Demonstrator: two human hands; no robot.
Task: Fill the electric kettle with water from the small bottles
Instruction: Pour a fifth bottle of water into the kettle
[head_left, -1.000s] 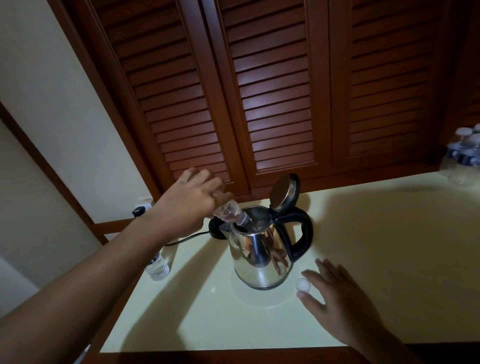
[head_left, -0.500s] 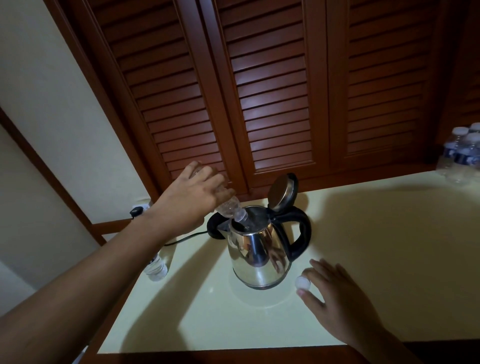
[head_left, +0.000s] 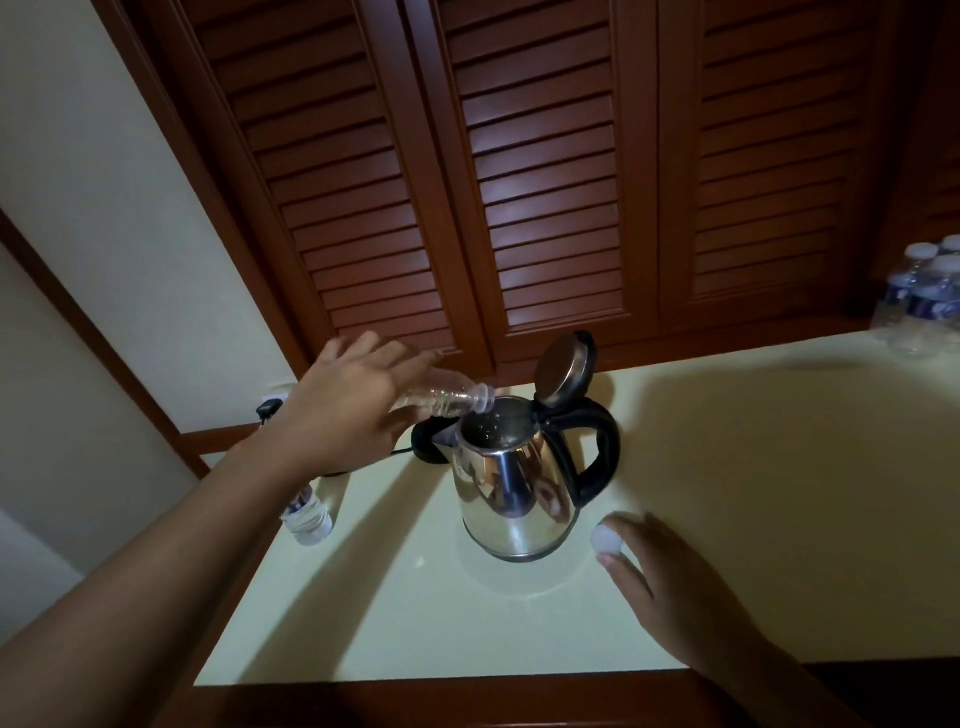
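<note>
A steel electric kettle with a black handle stands mid-counter, its lid flipped up. Water shows inside. My left hand grips a small clear bottle lying almost level, its open mouth just over the kettle's left rim. To the right of the kettle's foot, my right hand rests low over the counter and pinches a white bottle cap at its fingertips.
Another small bottle stands at the counter's left edge under my forearm. Several capped bottles cluster at the far right. The kettle's black base and a plug sit behind. Louvred wooden doors back the pale counter.
My left hand has raised the bottle's neck from a steep downward tip inside the kettle to nearly level at the rim. My right hand has stayed put with the cap.
</note>
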